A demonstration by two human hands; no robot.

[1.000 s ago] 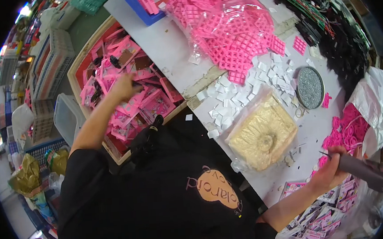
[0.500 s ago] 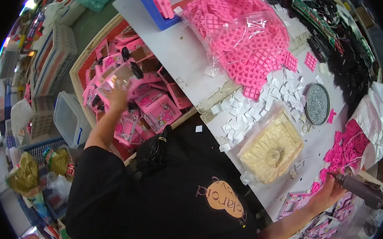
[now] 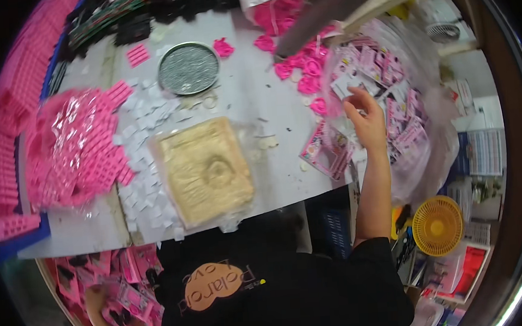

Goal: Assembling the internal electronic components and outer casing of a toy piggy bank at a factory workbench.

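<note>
My right hand is over a clear plastic bag of pink-and-white printed pieces. Its fingers are curved and apart, with nothing visible in them. A pink printed frame lies beside that wrist. At the lower left, my left hand is down among pink plastic toy cases in a box; its fingers are small and blurred, so its grip does not show. A dark electric screwdriver slants above hot-pink plastic parts, apart from my right hand.
On the white table lie a wrapped cream block, a round tin of small metal parts, scattered white squares and a bag of pink keypads. Green circuit boards lie at the back. A yellow basket stands at right.
The view has swung right. My right hand has left the screwdriver and moved over the bag of printed pieces. My left hand stays at the box of pink cases, now lower among them.
</note>
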